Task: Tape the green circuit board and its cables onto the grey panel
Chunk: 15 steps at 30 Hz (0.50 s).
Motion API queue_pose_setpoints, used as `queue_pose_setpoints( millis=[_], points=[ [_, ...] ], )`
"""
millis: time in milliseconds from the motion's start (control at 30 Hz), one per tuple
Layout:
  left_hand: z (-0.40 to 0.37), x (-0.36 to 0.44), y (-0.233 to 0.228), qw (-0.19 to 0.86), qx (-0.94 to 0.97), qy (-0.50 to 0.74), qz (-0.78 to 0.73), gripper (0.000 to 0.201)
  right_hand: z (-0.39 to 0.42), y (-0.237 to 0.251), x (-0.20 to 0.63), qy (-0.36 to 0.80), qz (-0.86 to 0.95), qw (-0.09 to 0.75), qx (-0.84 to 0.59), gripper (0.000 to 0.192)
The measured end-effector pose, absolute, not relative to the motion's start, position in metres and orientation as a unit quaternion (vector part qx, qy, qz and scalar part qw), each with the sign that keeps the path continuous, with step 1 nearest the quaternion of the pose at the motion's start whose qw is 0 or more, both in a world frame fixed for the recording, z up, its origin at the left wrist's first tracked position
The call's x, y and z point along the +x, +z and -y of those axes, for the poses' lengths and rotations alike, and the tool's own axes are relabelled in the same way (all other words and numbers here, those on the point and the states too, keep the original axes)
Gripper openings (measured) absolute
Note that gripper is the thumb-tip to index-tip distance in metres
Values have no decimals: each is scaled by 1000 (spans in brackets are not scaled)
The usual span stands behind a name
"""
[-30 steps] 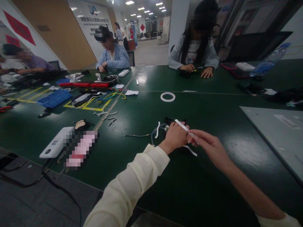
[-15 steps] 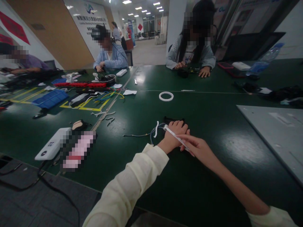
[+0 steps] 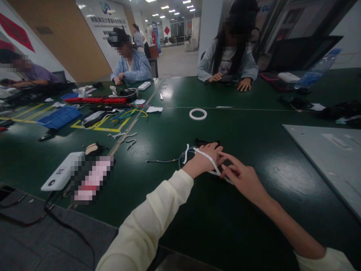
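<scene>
A: What are the two hands doing on the dark green surface [image 3: 175, 131]?

B: The left hand [image 3: 203, 161] is lying over a small bunch of thin blue and white wires [image 3: 184, 156]. Its fingers are curled down and pressed together, and they are hiding what is under them. A narrow white strip of tape [image 3: 207, 158] is running across the back of that hand.

A: And the right hand [image 3: 243, 180]?

B: It is sitting just beside the left hand, at about four o'clock from it. Its fingers [image 3: 225, 174] are pinching the near end of the white strip, and one finger is pointing out straight toward the left hand.

A: So how far is the wrapping getting?

B: I think it is just starting. The strip is lying loose over the hand and is not going around the wires yet. The wires are sticking out free toward nine o'clock, with one thin end trailing off on the surface. So the winding and the pressing down are looking like the part that is left.

A: Where is the rest of the tape?

B: A flat white ring of tape [image 3: 197, 114] is resting well apart from the hands, toward twelve o'clock. Nobody is touching it.
</scene>
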<state>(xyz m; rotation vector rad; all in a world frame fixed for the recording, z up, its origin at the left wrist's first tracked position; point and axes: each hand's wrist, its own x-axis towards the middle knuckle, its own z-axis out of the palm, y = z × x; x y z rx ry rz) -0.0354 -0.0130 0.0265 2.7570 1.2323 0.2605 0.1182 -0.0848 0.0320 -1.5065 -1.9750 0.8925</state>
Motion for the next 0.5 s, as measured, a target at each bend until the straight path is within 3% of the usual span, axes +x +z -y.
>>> queue_pose_setpoints(
  millis=[200,367,500],
  points=[
    [0,-61,50,133,924,15,-359,47,63,37,169,151,681,318,-642,43],
    [0,-72,67,180,915,-43,-358,45,41,10,253,-111,681,154,-708,46],
    [1,-73,74,183,912,-64,-362,44,35,-20,311,-171,614,98,-764,42]
  ],
)
